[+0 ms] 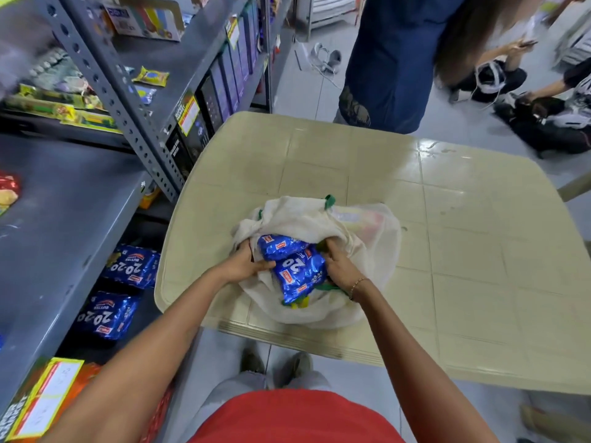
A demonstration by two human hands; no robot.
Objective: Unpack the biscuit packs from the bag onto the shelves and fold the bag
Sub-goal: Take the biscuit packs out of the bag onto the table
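Observation:
A white cloth bag (pixel 319 219) with green trim lies open on the beige table (pixel 463 251). Blue biscuit packs (pixel 295 266) show in its mouth. My left hand (pixel 244 265) grips the packs from the left side. On their right side my right hand (pixel 339 266) closes around the packs and the bag's edge. Two more blue biscuit packs (pixel 134 266) (pixel 108 314) lie on a low grey shelf (pixel 64 219) to the left of the table.
Grey metal shelving (pixel 128 91) with boxes and snack packs runs along the left. A person in blue (pixel 393 59) stands beyond the table. Other people crouch on the floor at the far right. An orange box (pixel 41 398) sits at the lower left.

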